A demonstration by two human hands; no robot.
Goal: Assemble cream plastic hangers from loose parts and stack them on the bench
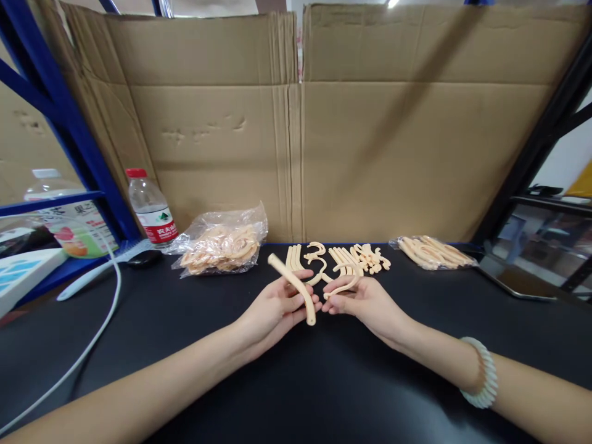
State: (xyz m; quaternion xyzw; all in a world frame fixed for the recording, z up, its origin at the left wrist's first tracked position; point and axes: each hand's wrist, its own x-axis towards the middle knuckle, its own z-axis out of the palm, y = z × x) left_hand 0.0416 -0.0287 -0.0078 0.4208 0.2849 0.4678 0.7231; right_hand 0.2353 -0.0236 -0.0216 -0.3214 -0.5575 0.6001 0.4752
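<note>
Fingers of the left hand (272,303) are closed around the lower half of a cream, smooth, gently bent rod (297,285), which slants from eleven o'clock to five over the plain black desk (324,382). The right hand (367,305), wearing a pale, spiral-ridged bracelet (488,373) on its wrist, pinches a slim cream hook-shaped piece (345,287) between thumb and fingers. The fingertips of both hands come close together; I cannot tell whether they touch.

Seen from the hands, a row of straight cream sticks (293,256) lies at eleven o'clock, a loose cream hook (318,249) at twelve, another row of cream sticks at one (340,255), and a heap of small curly cream pieces (370,258) just right of that. A clear plastic bag of cream pieces (222,248) sits at ten o'clock, short of a red-capped clear bottle (155,213); a flatter clear bag of long pieces (435,253) lies at two.
</note>
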